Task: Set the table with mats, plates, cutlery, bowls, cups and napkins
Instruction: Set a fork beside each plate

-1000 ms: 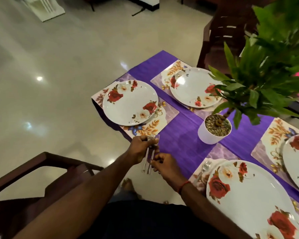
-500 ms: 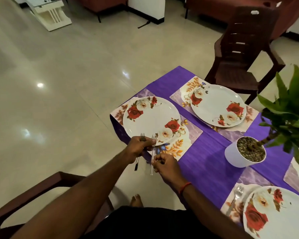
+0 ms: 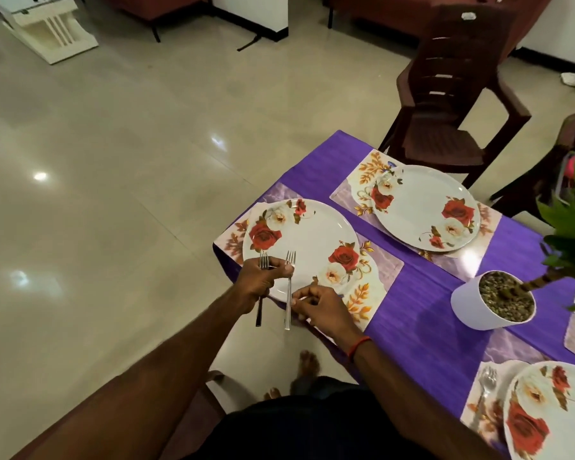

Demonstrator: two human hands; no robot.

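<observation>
Left hand (image 3: 259,282): fingers curled round the darker fork (image 3: 259,312). The tines stick up past the knuckles and the handle hangs out below the palm. The fingertips reach across to the neck of the silver fork (image 3: 288,285); we cannot tell whether they grip it or only touch it.

Right hand (image 3: 322,308): just beside the left, thumb and fingertips pinched on the silver fork's shaft near its lower half. A red thread (image 3: 359,343) circles this wrist. Both forks stand roughly upright and parallel, tines away from us, and neither rests on anything.

Directly beyond both hands we note the near plate (image 3: 309,237), white with red and cream roses. The fork tines overlap its near rim in our view. It sits on a floral mat (image 3: 380,277) that shows to the right of the right hand.

The mat lies on the purple-clothed surface (image 3: 415,313), at its corner. The hands hang at that corner's edge, partly over the floor (image 3: 113,194).

Farther beyond and to the right is a second plate (image 3: 425,207) on its own mat (image 3: 352,190), with a brown chair (image 3: 445,121) behind it.

Well right of the right hand stands a white plant pot (image 3: 468,307) filled with pebbles. Near us on that side a third plate (image 3: 551,416) sits with a laid fork (image 3: 484,386) just to its left.
</observation>
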